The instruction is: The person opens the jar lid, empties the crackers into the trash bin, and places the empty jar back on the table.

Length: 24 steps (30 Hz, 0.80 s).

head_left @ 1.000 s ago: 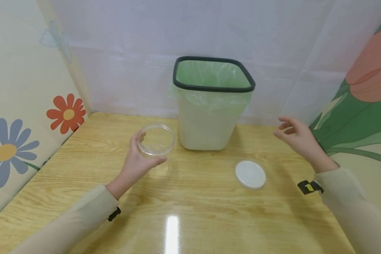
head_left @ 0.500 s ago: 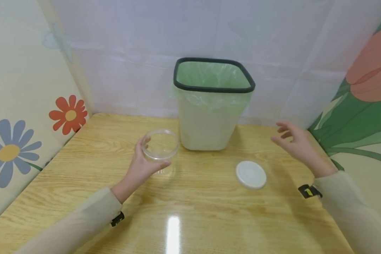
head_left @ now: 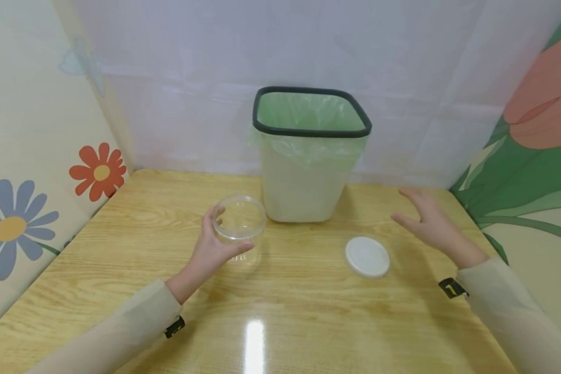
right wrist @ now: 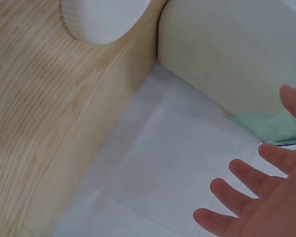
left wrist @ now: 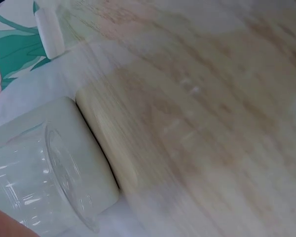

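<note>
In the head view, my left hand (head_left: 211, 246) grips a clear plastic jar (head_left: 248, 236) from its left side, thumb across the front and fingers around the far side. The jar stands upright with its round mouth uncovered, low over the wood-grain table. Its transparent wall (left wrist: 24, 185) fills the lower left of the left wrist view. My right hand (head_left: 429, 224) hovers over the table's right part with fingers spread, holding nothing. A white round ribbed lid (head_left: 367, 256) lies flat on the table between the hands, just left of the right hand.
A pale bin (head_left: 304, 179) with a black rim and a green plastic liner (head_left: 310, 111) stands at the back centre, against a white sheet (head_left: 191, 104). Flower-patterned panels (head_left: 23, 124) border the wooden table (head_left: 308, 317) on both sides.
My left hand has shifted slightly right and lower with the jar. My right hand has come down a little toward the lid's side and its fingers have spread wider.
</note>
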Available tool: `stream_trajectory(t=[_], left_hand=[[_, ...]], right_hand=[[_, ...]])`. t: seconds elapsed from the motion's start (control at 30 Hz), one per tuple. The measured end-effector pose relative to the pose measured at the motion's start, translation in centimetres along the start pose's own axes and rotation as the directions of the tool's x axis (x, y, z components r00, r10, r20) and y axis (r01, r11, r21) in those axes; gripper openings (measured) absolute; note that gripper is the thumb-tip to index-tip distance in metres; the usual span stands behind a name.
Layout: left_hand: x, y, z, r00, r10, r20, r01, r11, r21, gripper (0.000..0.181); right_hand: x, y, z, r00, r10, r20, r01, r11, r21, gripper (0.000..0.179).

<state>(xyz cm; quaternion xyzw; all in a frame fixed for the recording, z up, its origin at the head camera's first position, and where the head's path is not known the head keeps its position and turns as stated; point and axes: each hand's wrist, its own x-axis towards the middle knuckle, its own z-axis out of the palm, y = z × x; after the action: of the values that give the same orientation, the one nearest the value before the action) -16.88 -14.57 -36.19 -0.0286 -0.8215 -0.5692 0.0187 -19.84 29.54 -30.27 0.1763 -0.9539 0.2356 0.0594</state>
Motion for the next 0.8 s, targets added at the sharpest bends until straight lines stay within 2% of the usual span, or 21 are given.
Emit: stream_trajectory(t=[0.4,0.8], left_hand=[[0.0,-0.1,0.7,1.000,-0.013,0.023,0.014,1.000,-0.016,0.119],[0.0,-0.2,1.5,0.999,-0.022,0.038,0.023,1.000,-0.016,0.118]], right_hand=[[-0.1,-0.5,1.0,0.999,-0.011,0.033,0.014,0.996,-0.087,0.074],[-0.5,-0.6,1.9,0.998,-0.018,0.058,0.025,0.992,-0.125,0.078]])
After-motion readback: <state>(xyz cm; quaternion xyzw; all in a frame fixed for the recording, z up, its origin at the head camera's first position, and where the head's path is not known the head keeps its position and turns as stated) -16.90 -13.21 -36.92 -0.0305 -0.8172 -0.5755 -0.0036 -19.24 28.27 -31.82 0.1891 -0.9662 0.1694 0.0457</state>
